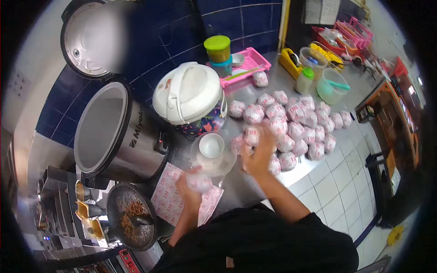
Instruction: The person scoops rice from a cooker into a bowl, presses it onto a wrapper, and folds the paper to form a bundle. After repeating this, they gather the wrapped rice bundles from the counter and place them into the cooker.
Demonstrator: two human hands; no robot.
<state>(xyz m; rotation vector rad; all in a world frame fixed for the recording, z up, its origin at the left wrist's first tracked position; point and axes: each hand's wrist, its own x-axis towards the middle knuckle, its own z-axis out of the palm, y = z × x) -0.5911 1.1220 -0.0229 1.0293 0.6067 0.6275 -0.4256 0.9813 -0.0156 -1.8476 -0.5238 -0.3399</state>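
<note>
My left hand [187, 187] is wrapped round a paper-wrapped ball [200, 183], white with red print. It is above a stack of the same printed wrapping paper [167, 193]. My right hand [259, 157] reaches to the near left edge of a large group of similar wrapped balls [298, 129], its fingers round one wrapped ball [252, 135]. Between the hands, a small white bowl [211, 144] sits in a wider, pale translucent bowl [223, 164].
A floral-sided rice container with a white lid [189, 91] stands behind the bowls. At left are an open Miyako rice cooker [145, 150] and a dark pan of browned food [129, 223]. A pink tray [255, 61], a green-lidded jar [305, 81] and a green tub [328, 94] stand farther back.
</note>
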